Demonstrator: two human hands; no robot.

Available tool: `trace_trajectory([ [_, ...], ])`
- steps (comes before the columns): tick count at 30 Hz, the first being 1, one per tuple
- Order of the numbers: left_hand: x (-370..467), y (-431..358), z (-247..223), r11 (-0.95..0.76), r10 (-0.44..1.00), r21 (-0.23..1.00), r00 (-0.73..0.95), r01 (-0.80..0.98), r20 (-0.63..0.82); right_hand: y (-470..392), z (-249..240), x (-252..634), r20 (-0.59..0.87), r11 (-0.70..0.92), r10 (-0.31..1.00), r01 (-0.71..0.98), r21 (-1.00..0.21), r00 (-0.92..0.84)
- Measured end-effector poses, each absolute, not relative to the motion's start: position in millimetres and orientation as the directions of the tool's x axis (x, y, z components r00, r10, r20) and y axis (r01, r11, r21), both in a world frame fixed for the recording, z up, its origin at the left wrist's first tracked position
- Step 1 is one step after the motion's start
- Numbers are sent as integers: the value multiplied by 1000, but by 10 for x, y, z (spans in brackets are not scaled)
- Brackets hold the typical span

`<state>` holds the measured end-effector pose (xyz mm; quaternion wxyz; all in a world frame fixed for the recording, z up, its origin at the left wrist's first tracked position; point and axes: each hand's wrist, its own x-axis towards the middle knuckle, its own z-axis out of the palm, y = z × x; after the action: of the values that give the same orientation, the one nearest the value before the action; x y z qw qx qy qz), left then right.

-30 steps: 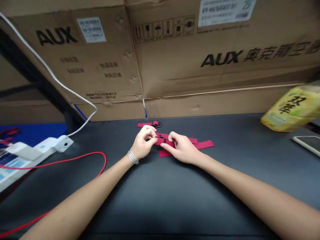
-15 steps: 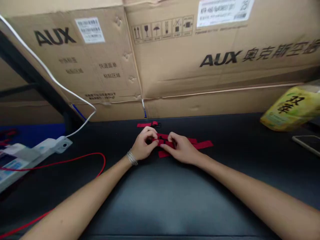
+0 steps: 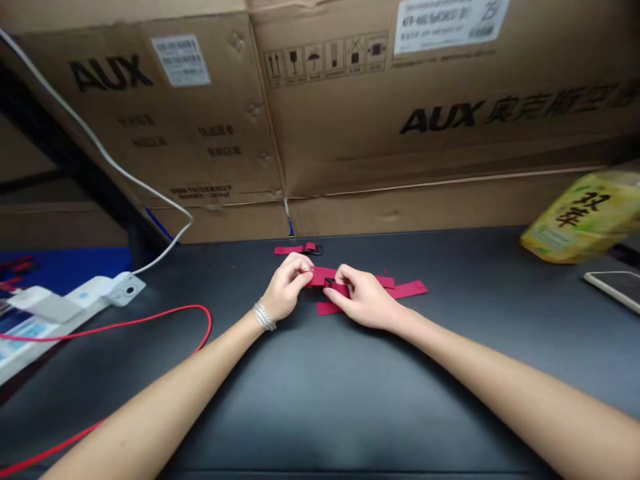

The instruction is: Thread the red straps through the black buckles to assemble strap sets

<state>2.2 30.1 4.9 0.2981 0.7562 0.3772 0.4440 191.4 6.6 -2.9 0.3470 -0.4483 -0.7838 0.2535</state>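
Observation:
A red strap (image 3: pixel 323 275) with a black buckle (image 3: pixel 329 283) stretches between my two hands, just over the black tabletop. My left hand (image 3: pixel 286 285), wearing a silvery bracelet, pinches the strap's left end. Around the buckle and the strap to its right, the thumb and fingers of my right hand (image 3: pixel 364 295) are closed. Beneath and beside the right hand lie more red strap pieces (image 3: pixel 409 289), partly covered by it. Another short red strap (image 3: pixel 289 250) with a black ring or buckle lies behind my left hand.
Large cardboard boxes (image 3: pixel 330 147) stand along the back of the black table (image 3: pixel 320 400). A white power strip (image 3: pixel 95 293), a white cable and a red cable (image 3: pixel 165 312) are at left. A yellow package (image 3: pixel 575 217) and a phone-like object (image 3: pixel 615 285) are at right.
The left hand has shifted slightly, its thumb and fingers now closer together on the strap. More red strap and the black buckle show between the hands. The right hand has barely moved.

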Motion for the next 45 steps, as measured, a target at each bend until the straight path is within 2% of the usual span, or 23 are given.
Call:
trace_trajectory([
  [8,-7,303,14,-494,834,852,374,174,407,74,-27,1922,398,563,825,529,-636,-401],
  [12,1,279,45,-533,816,812,397,238,420,76,-37,1934,457,595,804,517,-615,-381],
  [18,4,281,59,-570,799,781,394,257,453,68,-43,1932,488,577,816,504,-643,-310],
  [30,16,278,4,-504,818,843,418,187,396,111,-79,1937,495,501,848,597,-626,-192],
  [36,17,276,-2,-510,816,831,430,222,386,138,-108,1948,509,453,854,638,-623,-110],
  [45,34,272,-25,-526,815,798,441,295,375,118,-71,1940,548,485,832,584,-652,-79],
])
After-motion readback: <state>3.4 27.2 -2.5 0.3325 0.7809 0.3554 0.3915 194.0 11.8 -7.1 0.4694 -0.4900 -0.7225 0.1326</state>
